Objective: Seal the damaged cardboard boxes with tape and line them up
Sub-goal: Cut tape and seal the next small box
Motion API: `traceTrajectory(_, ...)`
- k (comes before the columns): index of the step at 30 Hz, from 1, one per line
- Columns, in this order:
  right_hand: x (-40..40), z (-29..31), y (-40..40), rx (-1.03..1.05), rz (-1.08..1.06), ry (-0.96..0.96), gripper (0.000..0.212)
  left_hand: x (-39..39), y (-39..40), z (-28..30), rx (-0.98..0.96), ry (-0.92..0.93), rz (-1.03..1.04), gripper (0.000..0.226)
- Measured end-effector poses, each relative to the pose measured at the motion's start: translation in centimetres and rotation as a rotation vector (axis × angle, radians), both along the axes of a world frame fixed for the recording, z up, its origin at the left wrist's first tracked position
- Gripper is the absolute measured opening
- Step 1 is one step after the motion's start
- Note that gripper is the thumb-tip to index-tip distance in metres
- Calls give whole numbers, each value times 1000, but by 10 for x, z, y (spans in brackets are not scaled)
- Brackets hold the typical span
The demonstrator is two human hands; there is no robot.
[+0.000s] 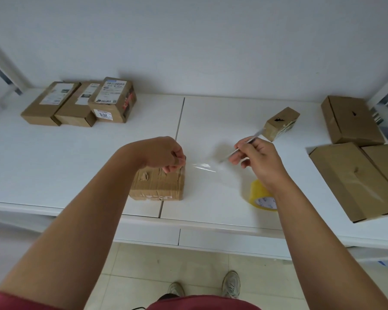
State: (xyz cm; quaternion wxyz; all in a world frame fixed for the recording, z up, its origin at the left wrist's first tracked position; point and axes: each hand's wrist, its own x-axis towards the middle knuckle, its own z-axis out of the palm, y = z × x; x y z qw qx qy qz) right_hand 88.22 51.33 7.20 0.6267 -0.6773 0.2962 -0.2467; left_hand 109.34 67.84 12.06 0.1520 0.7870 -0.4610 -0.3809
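A: Where does the damaged box [158,184] lie, and what room surrounds it?

B: It lies close to the front edge of the tabletop [211,113], over the seam between the two panels. Bare tabletop stretches behind it and to its left, up to three labelled boxes [81,104] lined side by side at the far left by the wall.

A: The grip of each hand?

B: The left hand [166,156] rests on the damaged box's far right corner, fingers curled, pinching one end of a clear tape strip [205,167]. The right hand [254,154], to the right of the box and above the tabletop, curls its fingers around a thin metal tool [240,146]; motion blur leaves its kind unclear.

A: And the strip?

B: It spans from the box toward the right hand, nearly transparent; its right end is hard to trace.

A: What else lies right of the box?

B: A yellow tape roll [261,196], partly hidden by the right forearm; a small box [280,123] with a dark tear; farther right, larger boxes [354,182], one cut off by the frame edge. All boxes are closed, contents unseen.
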Motion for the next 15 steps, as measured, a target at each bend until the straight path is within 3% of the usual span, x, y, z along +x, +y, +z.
traceTrajectory(8, 2, -1, 0, 69, -42, -74, 18, 3, 0, 1, -2, 6, 1, 21)
traceTrajectory(15, -5, -2, -4, 97, 57, -97, 24, 2, -4, 1, -2, 16, -1, 21)
